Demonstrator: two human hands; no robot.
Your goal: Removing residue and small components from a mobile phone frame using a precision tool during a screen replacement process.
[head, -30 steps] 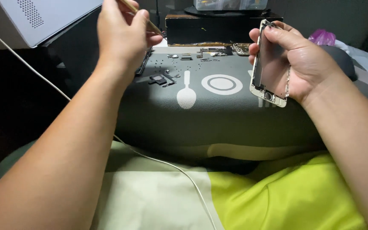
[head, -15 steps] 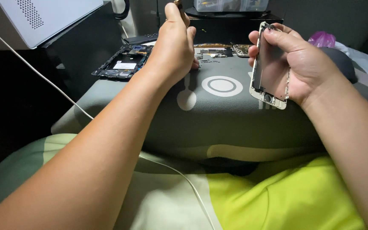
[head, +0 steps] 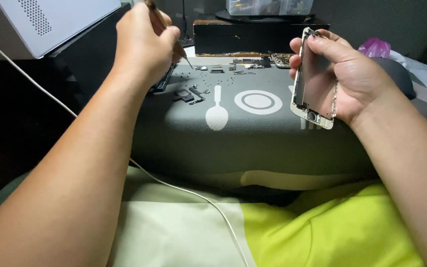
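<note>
My right hand (head: 344,74) grips a white phone screen frame (head: 314,81) upright, its inner side turned toward me, above the right part of a grey mat (head: 253,138). My left hand (head: 142,42) pinches a thin pointed tool (head: 166,29) whose tip hovers over small dark phone parts (head: 190,94) and several tiny screws (head: 223,69) on the mat's far left. An opened phone body (head: 164,81) lies partly hidden under my left hand.
The mat bears a white spoon shape (head: 217,112) and a ring shape (head: 258,102). A dark box (head: 258,34) stands behind it, a white device (head: 50,22) at top left. A white cable (head: 184,190) crosses a pale and lime-green cloth (head: 292,227) on my lap.
My left hand has swung back left with the tool from the mat's middle, to the small parts. My right hand has held the screen frame still.
</note>
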